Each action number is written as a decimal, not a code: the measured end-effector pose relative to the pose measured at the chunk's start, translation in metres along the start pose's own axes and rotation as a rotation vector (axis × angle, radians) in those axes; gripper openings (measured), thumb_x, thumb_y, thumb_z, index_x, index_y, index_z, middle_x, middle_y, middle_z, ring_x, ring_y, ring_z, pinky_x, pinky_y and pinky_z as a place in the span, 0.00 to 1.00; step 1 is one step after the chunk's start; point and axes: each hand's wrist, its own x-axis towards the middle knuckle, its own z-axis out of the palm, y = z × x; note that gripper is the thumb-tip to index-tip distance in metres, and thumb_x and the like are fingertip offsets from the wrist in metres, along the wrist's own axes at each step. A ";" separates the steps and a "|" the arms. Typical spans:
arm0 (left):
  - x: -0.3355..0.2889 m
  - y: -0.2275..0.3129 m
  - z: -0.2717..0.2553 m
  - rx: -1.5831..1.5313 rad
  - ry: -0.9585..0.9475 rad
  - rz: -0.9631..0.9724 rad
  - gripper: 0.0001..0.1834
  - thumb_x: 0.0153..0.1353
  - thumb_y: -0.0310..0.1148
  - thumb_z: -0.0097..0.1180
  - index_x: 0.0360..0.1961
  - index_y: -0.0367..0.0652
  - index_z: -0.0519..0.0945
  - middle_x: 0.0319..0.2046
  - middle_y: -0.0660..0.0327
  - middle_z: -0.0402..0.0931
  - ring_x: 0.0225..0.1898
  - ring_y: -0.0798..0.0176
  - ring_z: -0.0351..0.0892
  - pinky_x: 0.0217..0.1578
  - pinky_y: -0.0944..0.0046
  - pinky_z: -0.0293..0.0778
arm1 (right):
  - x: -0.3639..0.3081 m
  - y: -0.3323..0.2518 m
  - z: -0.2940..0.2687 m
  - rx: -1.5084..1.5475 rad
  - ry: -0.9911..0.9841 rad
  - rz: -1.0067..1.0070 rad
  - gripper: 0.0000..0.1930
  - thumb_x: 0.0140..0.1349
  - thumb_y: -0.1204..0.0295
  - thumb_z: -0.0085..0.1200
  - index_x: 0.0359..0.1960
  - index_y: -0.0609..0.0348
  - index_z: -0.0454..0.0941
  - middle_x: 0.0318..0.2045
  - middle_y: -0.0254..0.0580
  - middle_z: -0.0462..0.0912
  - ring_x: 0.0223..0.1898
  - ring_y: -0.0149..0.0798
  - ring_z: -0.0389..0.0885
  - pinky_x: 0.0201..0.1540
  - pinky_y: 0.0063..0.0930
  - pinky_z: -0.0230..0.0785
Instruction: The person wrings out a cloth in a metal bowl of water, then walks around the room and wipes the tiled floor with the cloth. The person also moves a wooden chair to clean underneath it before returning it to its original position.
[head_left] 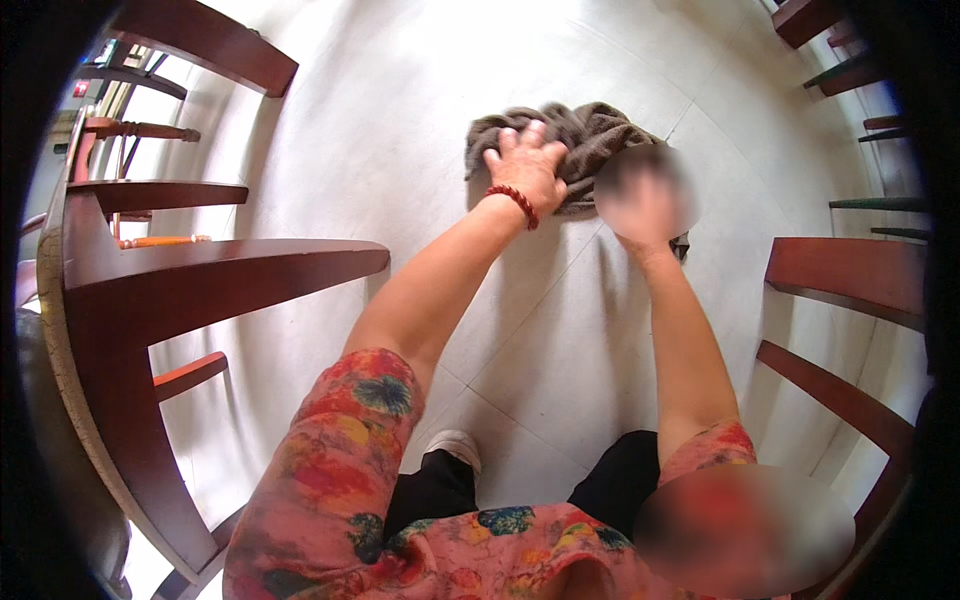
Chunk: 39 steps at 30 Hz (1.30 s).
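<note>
Covering part of a crumpled grey-brown cloth [612, 128], the left hand [533, 170] lies over its left end, fingers splayed and slightly bent rather than clenched. The right hand [650, 210] is at the cloth's right end under a round blur, so I cannot tell whether its fingers grip or lie loose. A second blurred patch, nearer the wearer than the cloth, hides part of the floral shirt [340, 440]. Left of the cloth, a dark-red wooden chair [240, 275] extends a curved armrest toward it and runs off into the black rim; more wooden furniture parts [850, 275] right of the cloth are likewise cut off. Below the cloth show black trousers [435, 490] and a pale shoe [457, 447], partly covered. The cloth bunches in soft, ropy folds on pale floor tiles [560, 310] with thin seams. Just beside it, a red beaded bracelet [522, 203] circles the left wrist.
</note>
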 end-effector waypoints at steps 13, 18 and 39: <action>-0.219 -0.073 -0.035 -0.533 -0.485 0.094 0.03 0.37 0.30 0.52 0.16 0.44 0.77 0.30 0.57 0.74 0.36 0.49 0.71 0.33 0.55 0.70 | -0.210 -0.086 -0.017 0.701 -0.559 -0.473 0.07 0.45 0.71 0.56 0.27 0.57 0.75 0.25 0.43 0.75 0.27 0.42 0.73 0.30 0.36 0.64; -0.109 -0.073 -0.048 -0.503 0.493 0.130 0.03 0.39 0.28 0.51 0.19 0.42 0.73 0.30 0.57 0.72 0.35 0.49 0.69 0.37 0.53 0.67 | -0.175 -0.075 -0.069 1.406 -0.371 0.390 0.07 0.59 0.75 0.52 0.39 0.61 0.72 0.34 0.31 0.75 0.35 0.26 0.72 0.41 0.21 0.67; -0.291 -0.149 0.004 -0.313 0.141 0.035 0.10 0.31 0.32 0.56 0.20 0.41 0.74 0.34 0.54 0.74 0.37 0.50 0.70 0.42 0.53 0.68 | -0.230 -0.127 0.002 0.476 -0.669 -0.804 0.12 0.42 0.57 0.54 0.29 0.44 0.77 0.27 0.28 0.76 0.35 0.37 0.69 0.37 0.38 0.54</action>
